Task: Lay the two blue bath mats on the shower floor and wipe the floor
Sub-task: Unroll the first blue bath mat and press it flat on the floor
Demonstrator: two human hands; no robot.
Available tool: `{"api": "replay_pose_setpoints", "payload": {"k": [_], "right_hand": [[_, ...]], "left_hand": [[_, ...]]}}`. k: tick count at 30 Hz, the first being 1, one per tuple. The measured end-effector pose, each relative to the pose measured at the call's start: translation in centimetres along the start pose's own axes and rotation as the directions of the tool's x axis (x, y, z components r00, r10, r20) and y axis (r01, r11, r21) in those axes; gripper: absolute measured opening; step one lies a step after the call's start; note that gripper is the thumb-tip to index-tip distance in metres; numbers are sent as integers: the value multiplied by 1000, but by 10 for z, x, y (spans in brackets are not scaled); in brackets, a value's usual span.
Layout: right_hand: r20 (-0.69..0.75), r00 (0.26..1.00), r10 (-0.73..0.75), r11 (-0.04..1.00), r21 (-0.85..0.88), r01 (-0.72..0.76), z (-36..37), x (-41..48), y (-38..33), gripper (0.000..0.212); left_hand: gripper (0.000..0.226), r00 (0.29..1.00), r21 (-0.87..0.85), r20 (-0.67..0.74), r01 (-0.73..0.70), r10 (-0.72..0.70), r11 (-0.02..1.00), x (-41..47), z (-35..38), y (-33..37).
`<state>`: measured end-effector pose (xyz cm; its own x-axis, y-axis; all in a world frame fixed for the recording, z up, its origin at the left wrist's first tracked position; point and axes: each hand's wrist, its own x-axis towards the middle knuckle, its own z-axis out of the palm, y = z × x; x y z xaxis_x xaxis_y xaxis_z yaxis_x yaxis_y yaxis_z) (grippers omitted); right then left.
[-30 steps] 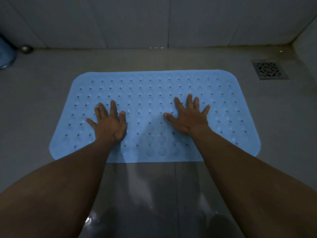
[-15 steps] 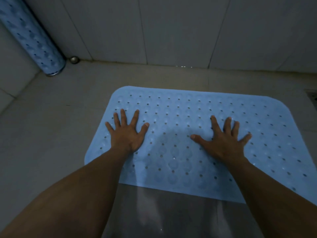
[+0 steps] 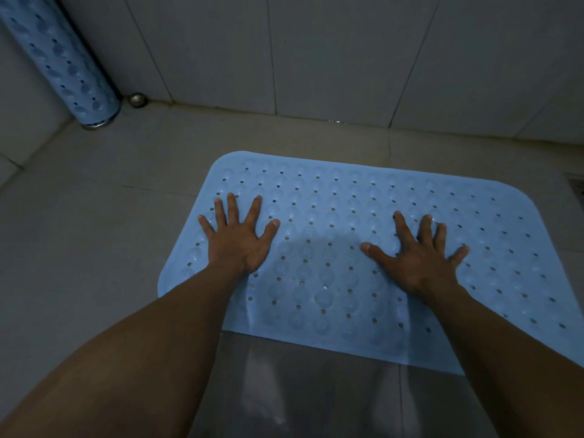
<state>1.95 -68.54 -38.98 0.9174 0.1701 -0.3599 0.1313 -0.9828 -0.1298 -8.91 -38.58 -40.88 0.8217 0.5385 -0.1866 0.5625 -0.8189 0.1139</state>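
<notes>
A light blue bath mat [image 3: 341, 216] with rows of small holes lies flat on the grey shower floor [image 3: 94, 241]. My left hand [image 3: 237, 238] rests palm down on the mat's left part, fingers spread. On its right part my right hand [image 3: 417, 257] presses flat in the same way, holding nothing. A second blue mat [image 3: 60, 58], rolled into a tube, leans upright in the far left corner against the wall.
Grey wall tiles [image 3: 316, 52] close off the far side. A small round metal fitting [image 3: 137, 99] sits at the wall's foot beside the rolled mat. A floor drain grate [image 3: 578, 184] shows at the right edge. The floor near me looks wet and shiny.
My view has swung left and up, bringing the rolled mat into sight and pushing the drain to the edge. Both hands stay flat on the mat, spread slightly wider apart.
</notes>
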Motion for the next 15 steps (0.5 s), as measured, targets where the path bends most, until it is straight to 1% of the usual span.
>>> {"api": "replay_pose_setpoints", "payload": {"k": [6,10,15], "right_hand": [[13,1000,-8,1000,-6,8,-4,3,1,105],[23,1000,14,1000,2,-14,-6,8,2,106],[20,1000,8,1000,-9,-8,-6,13,2,103]], "left_hand": [[79,1000,18,-9,-2,2,1000,4,2,1],[79,1000,8,3,-19,19,1000,12,0,4],[80,1000,10,-4,-6,6,1000,13,-1,6]]}}
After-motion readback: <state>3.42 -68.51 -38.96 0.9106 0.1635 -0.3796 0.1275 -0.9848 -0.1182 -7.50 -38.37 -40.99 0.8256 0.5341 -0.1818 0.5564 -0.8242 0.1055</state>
